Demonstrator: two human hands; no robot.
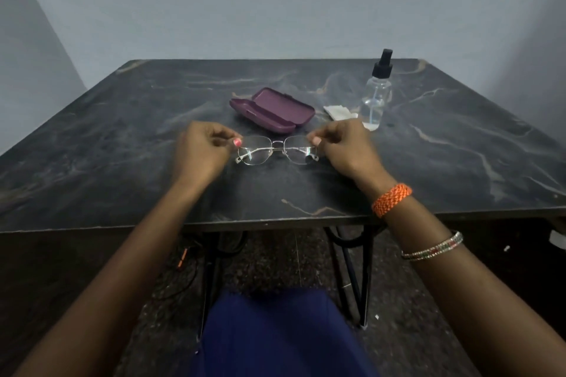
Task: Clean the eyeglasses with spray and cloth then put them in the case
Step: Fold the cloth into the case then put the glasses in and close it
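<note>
Thin metal-framed eyeglasses (277, 150) are in the middle of the dark marble-patterned table (122, 138), temples folded behind the lenses. My left hand (200, 150) pinches the frame's left end and my right hand (344, 148) pinches its right end. I cannot tell whether the glasses rest on the table or hang just above it. Behind them lies a purple glasses case (272, 110), open with its lid tipped back. A white cloth (340, 112) lies to the case's right. A clear spray bottle (376, 95) with a black nozzle stands upright beside the cloth.
The table's front edge runs just below my wrists, with black metal legs (361, 272) and a speckled floor underneath. A plain wall stands close behind the table's far edge. My blue-clad lap (281, 337) is at the bottom of the view.
</note>
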